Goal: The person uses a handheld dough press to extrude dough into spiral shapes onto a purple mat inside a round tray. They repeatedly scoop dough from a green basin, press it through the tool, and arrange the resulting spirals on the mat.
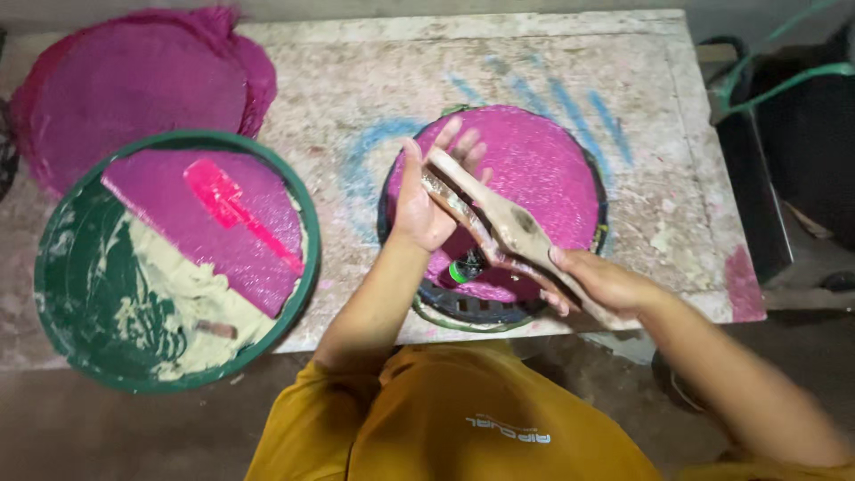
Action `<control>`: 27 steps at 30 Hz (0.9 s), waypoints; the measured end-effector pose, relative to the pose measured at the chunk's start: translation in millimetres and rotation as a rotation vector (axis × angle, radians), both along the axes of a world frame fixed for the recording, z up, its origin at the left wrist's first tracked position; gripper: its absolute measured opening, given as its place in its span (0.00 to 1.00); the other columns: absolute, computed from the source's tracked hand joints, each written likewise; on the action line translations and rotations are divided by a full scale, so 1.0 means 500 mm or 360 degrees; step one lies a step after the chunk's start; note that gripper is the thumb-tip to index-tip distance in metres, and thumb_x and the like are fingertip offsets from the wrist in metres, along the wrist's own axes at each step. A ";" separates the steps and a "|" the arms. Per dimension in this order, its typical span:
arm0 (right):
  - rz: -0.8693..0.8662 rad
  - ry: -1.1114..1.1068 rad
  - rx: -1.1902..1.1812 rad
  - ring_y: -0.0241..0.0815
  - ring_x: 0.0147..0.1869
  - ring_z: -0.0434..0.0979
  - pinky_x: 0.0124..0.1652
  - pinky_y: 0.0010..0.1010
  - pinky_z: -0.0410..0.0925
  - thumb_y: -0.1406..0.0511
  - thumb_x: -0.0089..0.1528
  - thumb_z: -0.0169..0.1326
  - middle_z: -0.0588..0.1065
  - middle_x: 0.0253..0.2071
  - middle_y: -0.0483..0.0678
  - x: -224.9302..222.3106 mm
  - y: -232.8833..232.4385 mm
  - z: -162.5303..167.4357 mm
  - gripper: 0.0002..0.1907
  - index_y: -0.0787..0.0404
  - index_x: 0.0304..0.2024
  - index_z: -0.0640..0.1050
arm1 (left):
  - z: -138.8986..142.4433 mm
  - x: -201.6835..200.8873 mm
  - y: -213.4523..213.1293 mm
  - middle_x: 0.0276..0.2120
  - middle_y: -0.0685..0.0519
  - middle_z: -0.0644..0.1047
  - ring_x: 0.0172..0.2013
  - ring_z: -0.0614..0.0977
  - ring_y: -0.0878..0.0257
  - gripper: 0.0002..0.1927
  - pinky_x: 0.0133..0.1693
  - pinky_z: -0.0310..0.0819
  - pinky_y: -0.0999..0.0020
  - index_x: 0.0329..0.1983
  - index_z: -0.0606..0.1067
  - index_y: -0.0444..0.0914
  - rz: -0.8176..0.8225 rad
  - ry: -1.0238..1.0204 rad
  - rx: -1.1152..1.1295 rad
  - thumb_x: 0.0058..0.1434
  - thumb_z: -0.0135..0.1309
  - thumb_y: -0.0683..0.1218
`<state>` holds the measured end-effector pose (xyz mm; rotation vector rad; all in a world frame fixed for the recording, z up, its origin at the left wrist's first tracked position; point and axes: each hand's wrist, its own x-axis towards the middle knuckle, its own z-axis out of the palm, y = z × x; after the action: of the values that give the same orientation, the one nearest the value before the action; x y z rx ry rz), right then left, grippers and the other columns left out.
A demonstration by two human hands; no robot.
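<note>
My right hand grips the handle of a paste-smeared wooden spatula, whose blade lies across the open palm of my left hand. Both hands hover over a round dark mould covered with glittery pink sheet material on the worn table. My left hand's fingers are spread and hold nothing.
At the left a green basin holds beige paste, a pink sheet and a pink scraper. A stack of pink round sheets lies at the back left. The stained table's right edge meets dark bins.
</note>
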<state>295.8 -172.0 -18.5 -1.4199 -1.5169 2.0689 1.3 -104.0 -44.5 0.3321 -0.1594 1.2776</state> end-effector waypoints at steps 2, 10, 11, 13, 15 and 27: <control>0.0041 -0.0211 -0.0249 0.40 0.31 0.76 0.35 0.33 0.72 0.47 0.67 0.34 0.76 0.28 0.47 -0.040 0.040 0.042 0.29 0.61 0.41 0.78 | -0.005 -0.014 -0.003 0.35 0.53 0.71 0.41 0.74 0.59 0.30 0.57 0.69 0.55 0.49 0.71 0.38 0.0124 -0.0207 -0.0107 0.74 0.41 0.70; 0.0331 -0.0910 0.0842 0.45 0.28 0.76 0.33 0.41 0.69 0.44 0.68 0.37 0.73 0.22 0.49 -0.200 0.065 0.091 0.31 0.63 0.36 0.76 | -0.064 -0.112 0.015 0.23 0.58 0.63 0.27 0.66 0.64 0.28 0.43 0.67 0.62 0.27 0.65 0.45 0.0441 -0.0229 -0.0367 0.71 0.36 0.70; 0.0341 -0.0917 0.0952 0.46 0.28 0.76 0.34 0.42 0.69 0.44 0.68 0.38 0.74 0.22 0.50 -0.210 0.060 0.088 0.31 0.64 0.36 0.76 | -0.071 -0.118 0.012 0.22 0.59 0.63 0.26 0.66 0.65 0.28 0.43 0.67 0.63 0.26 0.64 0.45 0.0442 -0.0226 -0.0365 0.71 0.37 0.70; 0.0391 -0.0886 0.0899 0.47 0.28 0.76 0.35 0.42 0.69 0.45 0.69 0.36 0.74 0.22 0.51 -0.217 0.055 0.091 0.33 0.66 0.35 0.76 | -0.081 -0.117 0.005 0.21 0.60 0.62 0.25 0.65 0.65 0.29 0.42 0.66 0.63 0.25 0.63 0.46 0.0447 -0.0216 -0.0355 0.71 0.37 0.70; 0.0422 -0.0971 0.0806 0.47 0.28 0.77 0.35 0.42 0.70 0.44 0.69 0.35 0.74 0.22 0.52 -0.212 0.057 0.101 0.32 0.64 0.39 0.77 | -0.084 -0.103 0.002 0.19 0.60 0.62 0.23 0.64 0.65 0.28 0.40 0.65 0.63 0.23 0.63 0.46 0.0471 -0.0208 -0.0563 0.70 0.37 0.69; 0.0388 -0.0972 0.0811 0.48 0.28 0.77 0.36 0.42 0.71 0.46 0.69 0.36 0.74 0.22 0.53 -0.242 0.070 0.124 0.31 0.64 0.45 0.78 | -0.056 -0.124 0.022 0.16 0.61 0.59 0.19 0.61 0.65 0.25 0.35 0.62 0.64 0.21 0.62 0.47 0.0596 -0.0118 -0.0682 0.67 0.35 0.66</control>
<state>175.1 -137.0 43.4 -1.7895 -2.3316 1.2229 -60.6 -92.8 -72.6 -0.0594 0.1214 1.6533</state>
